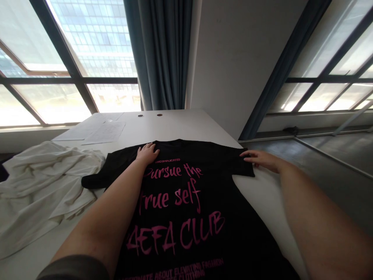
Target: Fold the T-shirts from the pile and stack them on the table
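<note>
A black T-shirt [180, 217] with pink lettering lies spread on a white worktop [186, 124], its near end out of view; it looks light, limp and easily creased, best held at shoulders and sleeve ends. The left hand [148, 153] rests flat near one shoulder, fingers slightly spread; the right hand [260, 160] touches the opposite sleeve's end, whether pinching I cannot tell, close to the worktop's right edge. Bunched white cloth [43, 186] crowds the left sleeve; open room lies beyond the collar, papers [106, 132] to its left.

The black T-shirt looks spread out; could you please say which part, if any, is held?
The left hand lies on the black T-shirt, not gripping; the right hand touches the sleeve end, grip unclear.
</note>
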Motion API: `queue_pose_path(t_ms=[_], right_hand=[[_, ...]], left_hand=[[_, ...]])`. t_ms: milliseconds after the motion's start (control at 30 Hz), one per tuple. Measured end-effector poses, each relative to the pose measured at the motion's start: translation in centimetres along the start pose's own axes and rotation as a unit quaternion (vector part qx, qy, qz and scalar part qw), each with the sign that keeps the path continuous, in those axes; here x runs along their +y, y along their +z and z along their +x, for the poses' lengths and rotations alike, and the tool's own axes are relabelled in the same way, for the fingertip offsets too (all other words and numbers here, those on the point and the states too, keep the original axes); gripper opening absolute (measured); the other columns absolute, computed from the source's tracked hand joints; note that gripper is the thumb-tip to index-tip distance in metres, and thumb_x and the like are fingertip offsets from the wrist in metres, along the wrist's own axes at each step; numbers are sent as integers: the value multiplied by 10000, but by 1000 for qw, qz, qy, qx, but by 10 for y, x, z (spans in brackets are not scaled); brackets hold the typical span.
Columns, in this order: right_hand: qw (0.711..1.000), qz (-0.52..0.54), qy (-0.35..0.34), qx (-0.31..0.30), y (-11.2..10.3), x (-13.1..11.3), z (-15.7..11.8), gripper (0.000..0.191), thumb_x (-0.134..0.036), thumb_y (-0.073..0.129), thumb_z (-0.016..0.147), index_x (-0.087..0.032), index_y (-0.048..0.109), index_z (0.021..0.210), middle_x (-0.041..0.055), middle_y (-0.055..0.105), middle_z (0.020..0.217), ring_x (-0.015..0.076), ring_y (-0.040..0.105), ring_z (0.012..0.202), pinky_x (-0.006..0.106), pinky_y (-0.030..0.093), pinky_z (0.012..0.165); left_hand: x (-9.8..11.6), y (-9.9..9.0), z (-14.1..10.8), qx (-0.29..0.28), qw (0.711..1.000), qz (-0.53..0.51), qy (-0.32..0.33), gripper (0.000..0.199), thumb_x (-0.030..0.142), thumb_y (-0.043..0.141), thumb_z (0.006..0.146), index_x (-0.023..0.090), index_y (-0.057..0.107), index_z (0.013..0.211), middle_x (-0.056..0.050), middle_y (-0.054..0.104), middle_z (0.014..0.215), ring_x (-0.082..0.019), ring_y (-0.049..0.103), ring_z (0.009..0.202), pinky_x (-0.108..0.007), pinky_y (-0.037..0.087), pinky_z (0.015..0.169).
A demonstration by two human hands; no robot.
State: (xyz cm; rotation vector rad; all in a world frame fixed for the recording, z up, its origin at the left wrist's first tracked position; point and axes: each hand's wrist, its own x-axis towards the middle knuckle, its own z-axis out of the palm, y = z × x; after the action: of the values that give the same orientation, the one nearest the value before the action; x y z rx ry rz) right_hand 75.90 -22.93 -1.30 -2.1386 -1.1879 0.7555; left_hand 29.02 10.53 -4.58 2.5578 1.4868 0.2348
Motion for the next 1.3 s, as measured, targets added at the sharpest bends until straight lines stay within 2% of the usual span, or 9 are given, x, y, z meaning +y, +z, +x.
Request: queue_pose_path(t_ms=[133,233,333,500,600,700,767,933,1300], right_hand=[[993,-98,-17,59,3,-25,3,359,-447,717,761,-188,761,1005,68,727,945,207,654,850,275,528,696],[972,-184,-56,132,10,-57,7,319,-335,683,774,-216,772,1056,40,742,980,220,678,906,301,544,825],[958,-220,-100,156,26,-97,3,441,-216,592,794,-233,759,1202,34,746,1095,221,692,962,311,540,930],[925,-227,-260,158,67,-157,-15,540,-187,510,853,-197,700,1358,66,668,1325,245,633,1197,348,467,1119],[925,-223,-298,84,97,-177,-25,614,-312,545,922,-246,551,1532,68,640,1374,257,624,1216,382,476,1119],[926,-233,-291,-53,127,-177,-28,750,-525,542,975,-319,317,1660,51,545,1507,266,567,1327,414,443,1169],[920,-265,-274,-95,146,-169,-25,750,-580,468,1010,-293,277,1676,63,423,1616,278,427,1478,444,333,1258],[907,-346,-215,-106,172,-146,-12,715,-626,334,1048,-323,224,1686,41,67,1736,309,70,1618,561,82,1312],[914,-363,-172,-50,180,-139,3,716,-663,255,1055,-328,218,1686,58,74,1734,320,87,1614,548,101,1311]], left_hand=[[0,-1,-1,1,1000,4,0,683,607,329,977,296,420,1577,-21,305,1704,-294,260,1587,-593,183,1329],[0,-1,-1,3,1000,5,2,680,604,323,981,296,416,1580,-17,307,1703,-286,254,1589,-585,190,1329],[0,0,-1,4,1000,6,4,675,604,326,982,296,424,1575,-20,315,1700,-279,250,1591,-590,183,1329],[0,0,-1,9,1000,9,5,666,593,338,981,289,436,1565,-34,341,1688,-288,271,1581,-595,184,1327],[0,1,-1,11,1000,10,7,661,596,338,982,293,443,1560,-39,349,1684,-292,282,1575,-594,189,1325],[-1,2,0,12,1000,11,8,658,593,338,982,296,444,1560,-36,349,1685,-291,279,1577,-591,193,1325],[-1,2,1,11,1000,11,8,660,594,339,981,296,443,1561,-34,349,1684,-289,277,1577,-594,192,1325],[-2,2,1,8,1000,7,8,683,607,335,978,285,431,1572,-31,335,1690,-285,267,1581,-599,186,1326],[4,-3,-6,-6,1000,-2,3,694,598,307,989,295,355,1612,-25,279,1714,-278,227,1598,-585,149,1334]])
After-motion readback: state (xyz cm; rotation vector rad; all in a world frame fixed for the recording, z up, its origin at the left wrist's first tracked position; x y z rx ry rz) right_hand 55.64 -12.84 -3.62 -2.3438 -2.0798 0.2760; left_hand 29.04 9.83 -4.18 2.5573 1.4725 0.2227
